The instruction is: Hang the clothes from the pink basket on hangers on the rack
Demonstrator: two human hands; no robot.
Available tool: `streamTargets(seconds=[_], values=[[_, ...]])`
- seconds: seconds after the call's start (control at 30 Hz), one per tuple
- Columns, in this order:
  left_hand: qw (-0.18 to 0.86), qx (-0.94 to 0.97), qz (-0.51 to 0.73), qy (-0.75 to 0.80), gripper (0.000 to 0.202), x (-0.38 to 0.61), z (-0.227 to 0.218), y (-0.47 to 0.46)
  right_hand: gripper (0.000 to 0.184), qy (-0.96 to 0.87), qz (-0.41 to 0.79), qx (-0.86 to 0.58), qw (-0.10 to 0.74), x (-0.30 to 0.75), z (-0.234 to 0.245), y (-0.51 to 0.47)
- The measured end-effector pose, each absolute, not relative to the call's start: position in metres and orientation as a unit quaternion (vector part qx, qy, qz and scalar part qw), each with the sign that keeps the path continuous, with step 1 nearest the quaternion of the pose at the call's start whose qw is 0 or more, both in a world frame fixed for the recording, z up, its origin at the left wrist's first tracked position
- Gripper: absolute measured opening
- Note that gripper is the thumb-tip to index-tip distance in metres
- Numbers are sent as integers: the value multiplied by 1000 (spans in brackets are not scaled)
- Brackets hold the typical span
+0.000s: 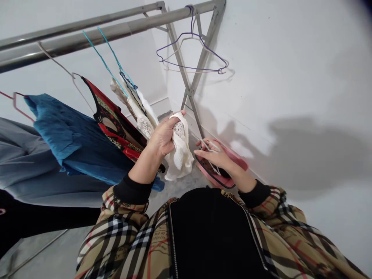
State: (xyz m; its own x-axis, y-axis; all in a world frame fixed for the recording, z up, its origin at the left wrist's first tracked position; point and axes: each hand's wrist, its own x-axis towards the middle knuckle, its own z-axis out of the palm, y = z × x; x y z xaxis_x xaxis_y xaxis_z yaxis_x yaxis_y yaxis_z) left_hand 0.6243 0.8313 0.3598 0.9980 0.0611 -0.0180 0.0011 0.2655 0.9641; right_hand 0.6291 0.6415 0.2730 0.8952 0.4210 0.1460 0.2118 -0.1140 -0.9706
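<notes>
Bunched in my left hand (164,137) is a cream lace garment (180,155), its lower part hanging loose; what kind of garment it is I cannot tell. My right hand (215,155) is closed around a thin white clothes hanger (215,169), whose wire shows between and below the fingers. Beneath that hand a pink basin (240,159) stands on the floor against the wall, with something dark inside. White lace clothing (145,124) on turquoise hangers hangs just beyond my left hand.
A metal drying rack (122,29) runs across the top left, its crossed legs (188,91) near the wall corner. A purple hanger (192,35) hangs at its end beside a pale one. Further left hang a red-and-black patterned garment (116,120), a blue garment (75,135) and grey cloth (29,162).
</notes>
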Motion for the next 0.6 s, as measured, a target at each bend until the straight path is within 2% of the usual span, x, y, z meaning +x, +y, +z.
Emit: streamTargets(seconds=[0.17, 0.3, 0.37, 0.47, 0.53, 0.6], values=[[769, 636, 56, 21, 35, 616, 360, 824, 25, -210, 20, -787, 579, 625, 260, 674], [721, 687, 92, 0, 29, 610, 359, 835, 17, -193, -34, -819, 540, 647, 268, 656], [646, 752, 130, -14, 25, 610, 355, 850, 14, -169, -85, -828, 528, 665, 280, 633], [457, 869, 185, -33, 23, 612, 345, 873, 12, -150, -211, -811, 525, 687, 303, 598], [342, 917, 199, -45, 27, 616, 339, 883, 14, -175, -248, -790, 532, 693, 318, 583], [276, 939, 197, -52, 31, 620, 334, 887, 16, -200, -263, -783, 526, 693, 331, 576]])
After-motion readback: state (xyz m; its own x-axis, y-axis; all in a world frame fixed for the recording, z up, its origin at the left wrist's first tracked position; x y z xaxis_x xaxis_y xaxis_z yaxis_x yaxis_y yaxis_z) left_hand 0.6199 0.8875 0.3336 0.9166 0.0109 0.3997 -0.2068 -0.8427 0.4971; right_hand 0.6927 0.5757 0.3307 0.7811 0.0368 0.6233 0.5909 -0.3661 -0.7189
